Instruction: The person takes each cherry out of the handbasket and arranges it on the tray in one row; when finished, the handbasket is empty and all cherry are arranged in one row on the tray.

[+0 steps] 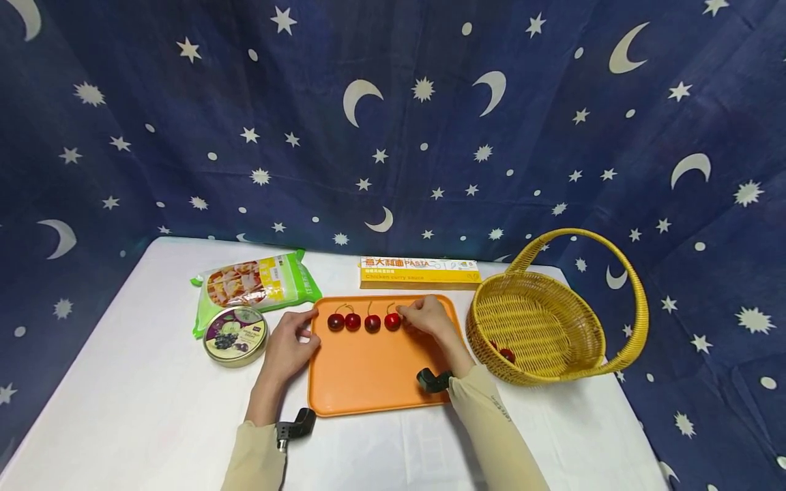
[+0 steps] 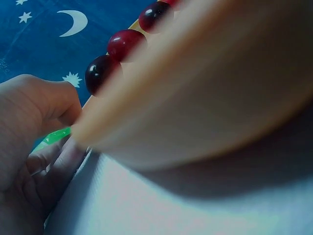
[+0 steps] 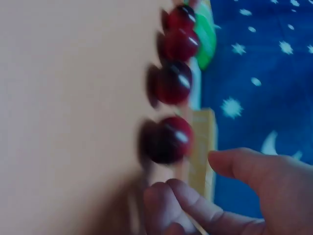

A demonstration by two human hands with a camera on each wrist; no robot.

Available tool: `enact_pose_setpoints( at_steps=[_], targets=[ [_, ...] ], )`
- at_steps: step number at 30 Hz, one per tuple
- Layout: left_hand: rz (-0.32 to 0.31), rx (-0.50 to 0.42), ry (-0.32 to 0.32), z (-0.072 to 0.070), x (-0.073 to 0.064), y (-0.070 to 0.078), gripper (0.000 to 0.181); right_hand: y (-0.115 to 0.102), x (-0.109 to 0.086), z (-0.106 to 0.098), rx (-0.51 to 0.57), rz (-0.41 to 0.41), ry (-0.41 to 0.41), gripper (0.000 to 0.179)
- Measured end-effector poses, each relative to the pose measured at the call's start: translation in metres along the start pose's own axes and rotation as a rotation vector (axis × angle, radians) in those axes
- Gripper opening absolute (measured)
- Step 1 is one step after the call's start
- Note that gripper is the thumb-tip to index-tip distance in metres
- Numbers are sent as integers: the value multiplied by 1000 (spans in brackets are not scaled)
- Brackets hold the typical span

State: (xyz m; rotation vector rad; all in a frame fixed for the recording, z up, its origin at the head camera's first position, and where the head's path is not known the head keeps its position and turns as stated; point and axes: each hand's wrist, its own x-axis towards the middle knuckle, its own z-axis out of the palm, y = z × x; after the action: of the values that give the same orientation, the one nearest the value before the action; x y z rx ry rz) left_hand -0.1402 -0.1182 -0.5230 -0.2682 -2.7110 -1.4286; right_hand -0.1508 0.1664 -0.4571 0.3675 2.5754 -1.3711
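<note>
An orange tray [image 1: 368, 375] lies on the white table with several dark red cherries in a row along its far side. My left hand [image 1: 288, 348] pinches the tray's left rim between thumb and fingers, as the left wrist view shows too. Over the tray's far right part is my right hand [image 1: 430, 319], beside the rightmost cherry [image 1: 392, 321]. In the right wrist view its thumb and fingers [image 3: 159, 198] are spread apart close to that cherry [image 3: 168, 139], with nothing between them. Thin stems rise from the cherries.
Right of the tray stands a yellow wicker basket [image 1: 534, 327] with a tall handle and cherries [image 1: 507, 354] inside. A yellow pasta box [image 1: 420, 276] lies behind the tray. To the left are a green food bag [image 1: 254, 283] and a round tin [image 1: 235, 335].
</note>
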Motion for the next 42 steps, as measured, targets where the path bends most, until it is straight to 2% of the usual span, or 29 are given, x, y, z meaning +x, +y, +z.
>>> enact_pose_setpoints(
  at_steps=[5, 8, 12, 16, 21, 28, 32, 36, 42],
  targets=[
    [-16, -4, -7, 1, -1, -1, 52, -7, -10, -47, 30, -101, -58, 29],
    [-26, 2, -10, 1, -3, -1, 52, -7, -18, -86, 37, -132, -44, 31],
    [-24, 10, -3, 0, -3, -1, 51, 3, -27, -134, -5, -81, -3, 33],
    [-30, 13, 1, -2, -2, -1, 51, 22, -32, -162, -120, -12, -34, 25],
    [-46, 13, -5, -3, -3, -1, 51, 46, -34, -171, -246, 39, -151, 15],
    [-24, 9, 1, 0, -2, -2, 51, 64, -38, -172, -266, 189, -285, 17],
    [13, 20, 25, 1, -1, -1, 51, 65, -43, -175, -275, 249, -293, 15],
    [39, 22, 38, 0, 0, -1, 51, 64, -45, -175, -295, 257, -287, 20],
    [31, 20, 32, 1, -1, 0, 51, 64, -36, -171, -282, 207, -347, 22]
  ],
)
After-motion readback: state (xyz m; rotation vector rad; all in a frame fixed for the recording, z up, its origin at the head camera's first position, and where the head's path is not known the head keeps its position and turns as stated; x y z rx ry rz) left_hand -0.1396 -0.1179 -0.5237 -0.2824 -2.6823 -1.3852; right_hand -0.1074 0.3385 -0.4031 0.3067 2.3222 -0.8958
